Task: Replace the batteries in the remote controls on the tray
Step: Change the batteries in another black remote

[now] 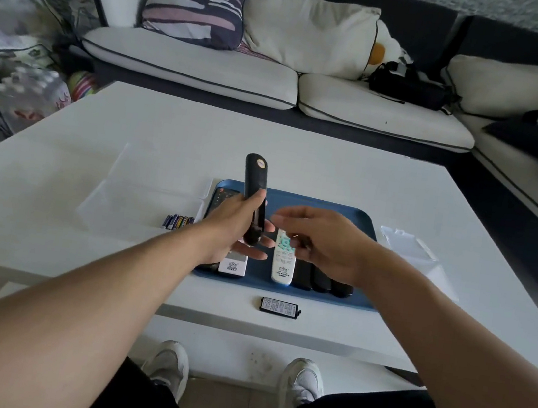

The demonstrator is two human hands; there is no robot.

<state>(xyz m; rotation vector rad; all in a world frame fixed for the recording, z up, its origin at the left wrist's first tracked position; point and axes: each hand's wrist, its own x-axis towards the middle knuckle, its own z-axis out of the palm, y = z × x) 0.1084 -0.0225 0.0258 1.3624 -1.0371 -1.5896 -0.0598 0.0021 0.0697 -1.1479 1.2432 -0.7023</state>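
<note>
Holding a black remote [254, 198] upright over the blue tray [355, 216], the left hand [239, 231] grips its lower end; the right hand [317, 241] hovers close, fingers loosely curled, maybe pinching something tiny, can't tell. Batteries [179, 221] lie on the bench [302, 153] left of the tray.

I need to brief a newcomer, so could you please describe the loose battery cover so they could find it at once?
Start at the white table and find the blue tray. The battery cover lies alone on the table just in front of the tray's near edge. It is a small black rectangle with white print, far shorter than any remote.
</note>
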